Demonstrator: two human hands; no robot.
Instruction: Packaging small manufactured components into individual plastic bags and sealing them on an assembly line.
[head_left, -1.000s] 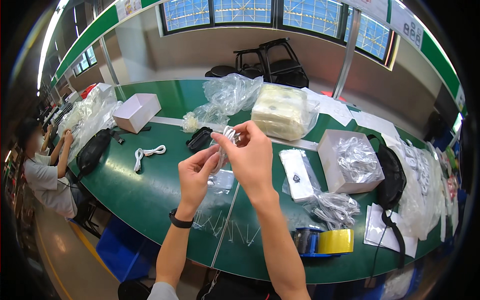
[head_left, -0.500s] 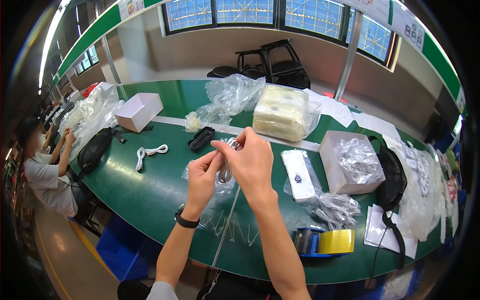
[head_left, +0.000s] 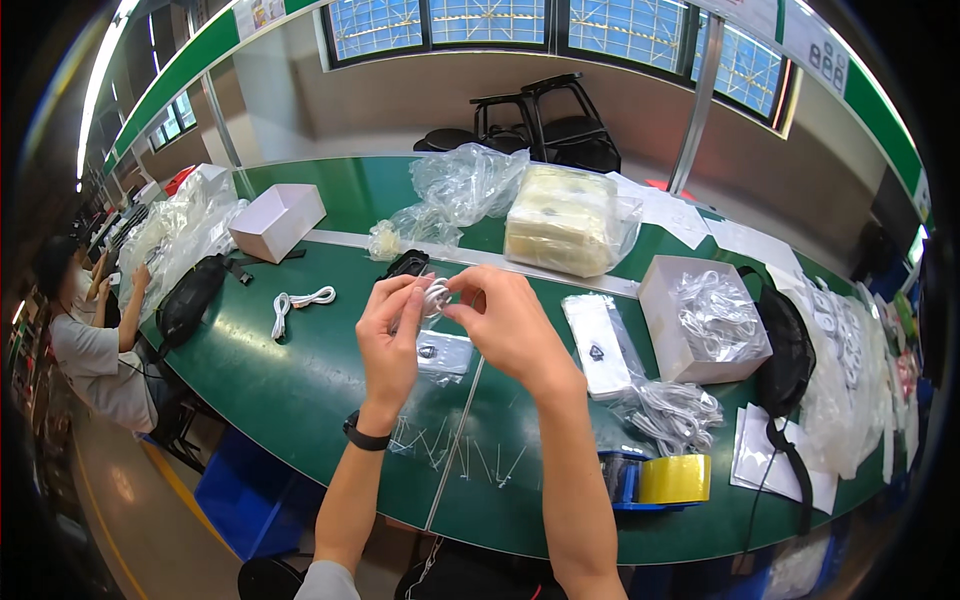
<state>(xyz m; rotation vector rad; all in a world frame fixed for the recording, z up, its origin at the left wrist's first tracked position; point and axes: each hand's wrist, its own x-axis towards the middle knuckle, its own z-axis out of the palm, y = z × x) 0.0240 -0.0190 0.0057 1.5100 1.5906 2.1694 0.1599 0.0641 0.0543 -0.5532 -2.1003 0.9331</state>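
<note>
Above the middle of the green table, a coiled white cable (head_left: 436, 297) is held between my two hands. My left hand (head_left: 388, 330) has its fingers closed on the coil's left side. From the right, my right hand (head_left: 512, 328) pinches at the coil, its fingertips partly hiding it. Just below lies a small clear bag with a white packet (head_left: 446, 354). A black case (head_left: 407, 264) sits behind my left hand, partly covered by it. Nearer to me are several thin white ties (head_left: 490, 466). Farther left lies another bundled white cable (head_left: 303, 300).
At right stand a white box (head_left: 668, 340) of bagged cables, loose bagged cables (head_left: 672, 416), white flat packs (head_left: 596, 345) and a yellow tape roll (head_left: 675, 480) in a blue dispenser. Behind is a wrapped stack (head_left: 560, 222). Far left, a person (head_left: 95, 340) works beside a black pouch (head_left: 192, 303).
My hands have shifted slightly left and tilted apart, so the coil shows as a compact loop. The white packet below has come into view, while the black case is more covered.
</note>
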